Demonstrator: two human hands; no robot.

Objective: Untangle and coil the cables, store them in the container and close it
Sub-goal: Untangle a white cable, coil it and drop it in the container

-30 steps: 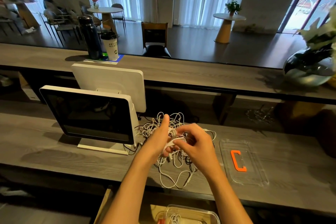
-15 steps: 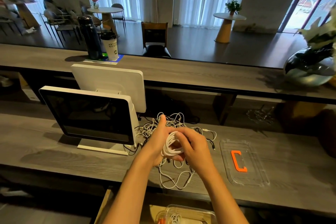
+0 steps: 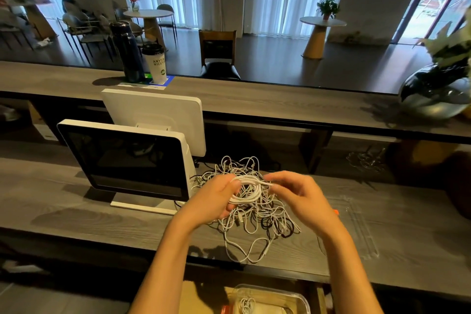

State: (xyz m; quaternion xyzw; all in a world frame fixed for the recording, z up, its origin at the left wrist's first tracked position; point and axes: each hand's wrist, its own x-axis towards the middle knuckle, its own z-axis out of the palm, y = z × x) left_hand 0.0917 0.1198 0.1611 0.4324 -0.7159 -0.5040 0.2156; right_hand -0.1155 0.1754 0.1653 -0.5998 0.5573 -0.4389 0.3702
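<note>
A tangled heap of white and black cables (image 3: 254, 222) lies on the grey counter in front of me. My left hand (image 3: 211, 201) grips a coil of white cable (image 3: 248, 190) held just above the heap. My right hand (image 3: 298, 196) pinches the loose end of that cable at the coil's upper right. The clear container (image 3: 270, 299) sits below the counter edge at the bottom, with a small white cable coil inside. Its clear lid (image 3: 356, 227) lies flat on the counter to the right; my right hand hides most of the lid's orange handle.
A white point-of-sale screen (image 3: 122, 160) stands just left of the cables. A raised bar shelf (image 3: 280, 107) runs behind, bearing a dark bottle (image 3: 126, 51), a paper cup (image 3: 155, 62) and a glass vase with a plant (image 3: 435, 92).
My hands have moved apart. The right hand has drawn the cable end out to the right and up, and the coil in my left hand now shows several turns.
</note>
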